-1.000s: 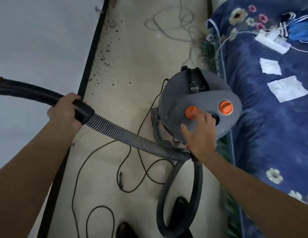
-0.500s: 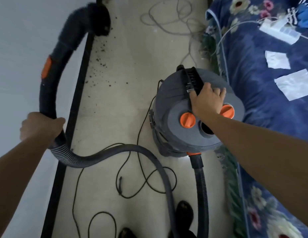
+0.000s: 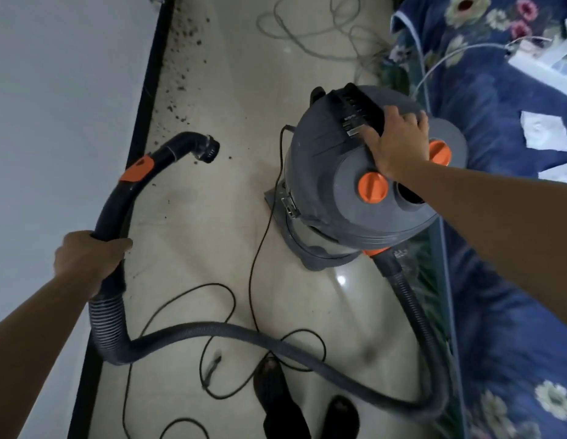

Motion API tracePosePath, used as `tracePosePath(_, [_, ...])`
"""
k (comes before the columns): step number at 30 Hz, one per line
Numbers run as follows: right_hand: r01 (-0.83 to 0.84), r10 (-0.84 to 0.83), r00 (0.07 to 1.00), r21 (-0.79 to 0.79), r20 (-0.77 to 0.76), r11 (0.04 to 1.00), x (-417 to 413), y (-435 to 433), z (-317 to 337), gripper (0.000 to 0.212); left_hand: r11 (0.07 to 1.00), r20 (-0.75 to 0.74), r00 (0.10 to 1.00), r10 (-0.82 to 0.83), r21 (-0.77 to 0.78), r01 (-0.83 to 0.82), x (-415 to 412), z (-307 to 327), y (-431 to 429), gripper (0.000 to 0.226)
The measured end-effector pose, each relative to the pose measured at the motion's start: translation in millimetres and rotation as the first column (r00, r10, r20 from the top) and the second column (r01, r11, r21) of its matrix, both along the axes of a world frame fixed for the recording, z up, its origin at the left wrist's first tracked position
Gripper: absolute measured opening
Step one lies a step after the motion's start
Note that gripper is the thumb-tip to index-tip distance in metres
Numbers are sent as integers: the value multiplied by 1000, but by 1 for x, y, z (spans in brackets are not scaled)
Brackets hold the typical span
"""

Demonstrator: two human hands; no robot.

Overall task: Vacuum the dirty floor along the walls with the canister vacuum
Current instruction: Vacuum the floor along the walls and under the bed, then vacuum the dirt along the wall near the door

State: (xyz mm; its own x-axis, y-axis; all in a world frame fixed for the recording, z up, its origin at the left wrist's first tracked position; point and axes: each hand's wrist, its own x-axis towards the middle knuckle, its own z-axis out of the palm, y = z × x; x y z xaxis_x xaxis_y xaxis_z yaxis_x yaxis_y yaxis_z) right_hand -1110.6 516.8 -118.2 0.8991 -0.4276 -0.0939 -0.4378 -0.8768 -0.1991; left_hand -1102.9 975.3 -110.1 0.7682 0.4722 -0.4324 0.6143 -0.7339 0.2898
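Observation:
A grey canister vacuum [image 3: 332,172] with orange knobs stands on the pale floor beside a bed. My right hand [image 3: 394,144] grips the black carry handle [image 3: 355,106] on its top. My left hand [image 3: 85,258] holds the black curved hose grip [image 3: 130,188] where it joins the ribbed hose [image 3: 231,335]. The open nozzle end [image 3: 209,148] hangs just above the floor near the black baseboard [image 3: 147,99]. Dark dirt specks [image 3: 185,71] lie scattered along that baseboard ahead of the nozzle.
A white wall [image 3: 60,106] runs along the left. The bed with a blue floral cover [image 3: 510,217] fills the right side, with a power strip [image 3: 541,64] and papers on it. A black power cord [image 3: 256,280] loops over the floor; grey cable [image 3: 310,30] coils farther ahead. My shoes [image 3: 275,391] stand below.
The nozzle end has swung down from high against the wall to just above the floor. My right hand stays on the canister's handle, and the canister has shifted slightly.

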Motion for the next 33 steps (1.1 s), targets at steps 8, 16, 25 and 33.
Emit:
tracePosePath(8, [-119, 119, 993, -18, -24, 993, 80, -20, -5, 67, 869, -213, 949, 233, -392, -302, 29, -27, 34, 30])
tracePosePath(16, [-146, 143, 987, -38, -79, 989, 99, -20, 1, 77, 821, -226, 920, 319, -420, -387, -12, -44, 74, 26])
tracePosePath(25, [-149, 140, 980, -51, -142, 988, 99, -11, 15, 61, 949, -71, 971, 230, -203, -240, -91, -32, 59, 17])
tracePosePath(33, [-401, 379, 905, 89, 193, 912, 55, 126, 20, 60, 955, 28, 955, 295, -45, -293, -180, 0, 83, 18])
